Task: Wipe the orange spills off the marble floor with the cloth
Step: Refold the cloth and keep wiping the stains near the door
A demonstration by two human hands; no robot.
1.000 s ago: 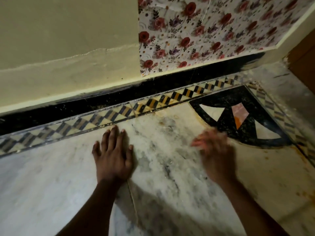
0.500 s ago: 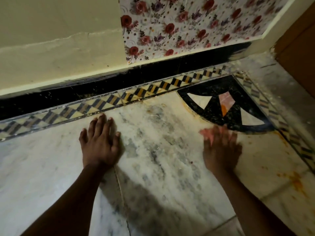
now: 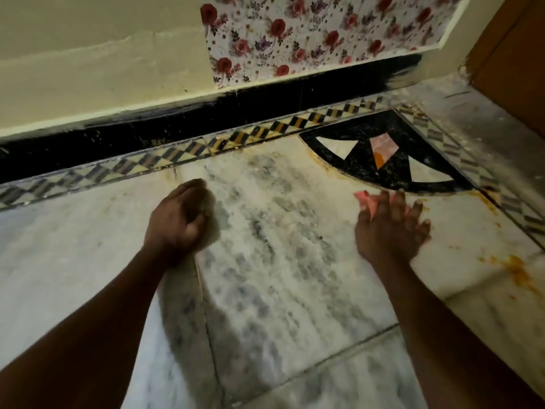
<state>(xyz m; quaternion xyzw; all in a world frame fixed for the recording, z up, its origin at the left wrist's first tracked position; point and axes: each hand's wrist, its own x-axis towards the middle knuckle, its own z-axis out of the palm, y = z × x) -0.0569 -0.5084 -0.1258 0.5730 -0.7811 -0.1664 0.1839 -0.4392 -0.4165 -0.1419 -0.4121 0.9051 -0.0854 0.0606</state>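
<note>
My right hand [image 3: 390, 228] lies flat on the white marble floor [image 3: 280, 261], pressing a pink cloth [image 3: 365, 199] that shows only past the fingertips. An orange spill [image 3: 517, 271] stains the marble to the right of that hand, with small splashes around it. A thin orange smear [image 3: 323, 162] follows the curved edge of the black inlay [image 3: 362, 163]. My left hand [image 3: 180, 219] is curled into a loose fist on the marble at centre left, with nothing seen in it.
A checkered border strip [image 3: 188, 150] and a black skirting [image 3: 147, 128] run along the cream wall at the back. Floral paper [image 3: 309, 33] covers the wall above. A brown wooden door [image 3: 513, 63] stands at the far right.
My left hand has gone from flat with spread fingers to a curled fist. My right hand with the cloth has slid right, towards the orange spill, and the view has shifted right.
</note>
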